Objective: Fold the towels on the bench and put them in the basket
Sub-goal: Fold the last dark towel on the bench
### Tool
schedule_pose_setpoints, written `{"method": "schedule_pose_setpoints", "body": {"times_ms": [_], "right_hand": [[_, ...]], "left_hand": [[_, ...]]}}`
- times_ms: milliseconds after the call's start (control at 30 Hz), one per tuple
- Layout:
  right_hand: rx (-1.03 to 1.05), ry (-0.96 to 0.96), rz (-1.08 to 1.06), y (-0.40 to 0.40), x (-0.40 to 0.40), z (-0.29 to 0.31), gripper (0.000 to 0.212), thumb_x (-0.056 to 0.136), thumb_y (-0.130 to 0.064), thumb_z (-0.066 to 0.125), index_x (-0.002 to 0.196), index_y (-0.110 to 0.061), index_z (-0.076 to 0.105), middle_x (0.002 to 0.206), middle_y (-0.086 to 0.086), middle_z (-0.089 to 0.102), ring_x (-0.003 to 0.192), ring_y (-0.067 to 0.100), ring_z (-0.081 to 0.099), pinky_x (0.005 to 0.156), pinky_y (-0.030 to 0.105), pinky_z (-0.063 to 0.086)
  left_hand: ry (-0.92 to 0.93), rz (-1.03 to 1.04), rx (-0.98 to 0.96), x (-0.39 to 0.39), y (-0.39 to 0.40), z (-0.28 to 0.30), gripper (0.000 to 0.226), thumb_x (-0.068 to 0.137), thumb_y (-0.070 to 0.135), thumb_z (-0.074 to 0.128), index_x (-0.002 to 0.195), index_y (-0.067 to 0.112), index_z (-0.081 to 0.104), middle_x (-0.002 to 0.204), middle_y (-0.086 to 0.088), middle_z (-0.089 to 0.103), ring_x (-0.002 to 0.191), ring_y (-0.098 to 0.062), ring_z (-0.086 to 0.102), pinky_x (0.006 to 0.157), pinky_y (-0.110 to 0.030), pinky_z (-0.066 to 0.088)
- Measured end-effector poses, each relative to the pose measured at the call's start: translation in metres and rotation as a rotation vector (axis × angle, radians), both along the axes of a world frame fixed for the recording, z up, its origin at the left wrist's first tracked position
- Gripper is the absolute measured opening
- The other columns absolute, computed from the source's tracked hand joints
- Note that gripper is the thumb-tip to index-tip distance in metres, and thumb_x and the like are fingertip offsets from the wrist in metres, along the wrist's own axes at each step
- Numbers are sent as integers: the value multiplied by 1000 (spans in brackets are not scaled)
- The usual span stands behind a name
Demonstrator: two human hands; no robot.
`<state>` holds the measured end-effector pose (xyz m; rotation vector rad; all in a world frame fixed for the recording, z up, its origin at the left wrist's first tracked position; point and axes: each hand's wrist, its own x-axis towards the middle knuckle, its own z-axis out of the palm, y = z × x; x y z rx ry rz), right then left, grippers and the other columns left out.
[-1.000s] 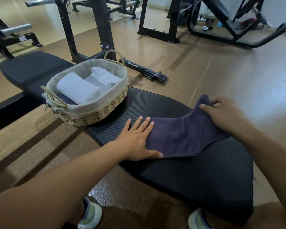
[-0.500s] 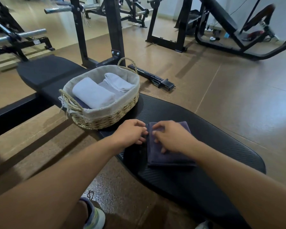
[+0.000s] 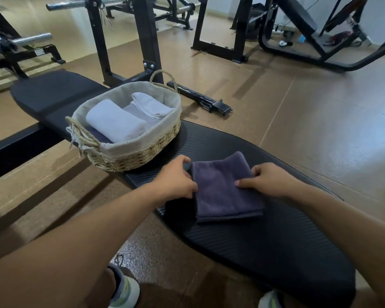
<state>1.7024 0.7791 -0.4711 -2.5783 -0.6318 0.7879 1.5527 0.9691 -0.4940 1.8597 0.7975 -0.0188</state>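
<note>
Basket (image 3: 129, 150) sits left on the desk (image 3: 265, 241), two pale folded towels (image 3: 115, 122) in it and something dark under them. Left hand (image 3: 176, 181) grips the left edge of the purple towel (image 3: 225, 192), fingers curled round it. The purple towel lies on the desk just right of the basket, not touching it. A second ago it was a long strip, half a second ago a narrow packet under both hands; now it is a compact rectangle, far right corner slightly raised. Right hand (image 3: 268, 181) pinches its right edge, thumb on top. Folding looks done or nearly so; likely next is lifting it into the basket. No other loose towel visible on the desk.
</note>
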Motion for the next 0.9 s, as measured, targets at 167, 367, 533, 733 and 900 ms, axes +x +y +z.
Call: {"method": "schedule_pose_setpoints", "body": {"times_ms": [167,367,533,733,900], "right_hand": [[281,-9,76,7,-2,16,24,79,-27,80,88,-17,60,79,-1,65,74,14,59,68,33,47],[448,367,406,-10,-11,46,27,86,0,75,102,-8,55,73,-5,71,67,6,64,59,20,49],[291,265,403,-12,-3,40,36,76,-20,87,104,-19,64,92,1,78,84,17,74,72,32,59],[196,-67,330,-13,8,18,30,65,-24,91,84,-27,68,76,-9,71,70,8,65,61,21,50],[457,-228,181,-1,9,3,28,68,-9,83,81,-26,64,76,-11,69,69,1,60,61,18,46]], "left_hand": [[47,-168,205,-5,9,16,111,65,36,93,154,24,28,114,8,60,109,-12,61,92,-29,49],[-225,-373,10,-6,8,33,71,69,62,80,130,29,63,130,7,68,126,-9,60,113,-44,43],[-230,-351,-250,-4,-4,21,24,90,10,74,110,-1,67,96,-9,75,87,-18,66,67,-26,54],[-265,-241,-128,-2,10,8,22,84,-3,76,95,3,60,86,-4,69,81,-16,61,64,-27,49],[-301,-195,77,4,16,2,39,71,-14,80,87,15,59,82,-3,67,77,-12,60,69,-29,51]]}}
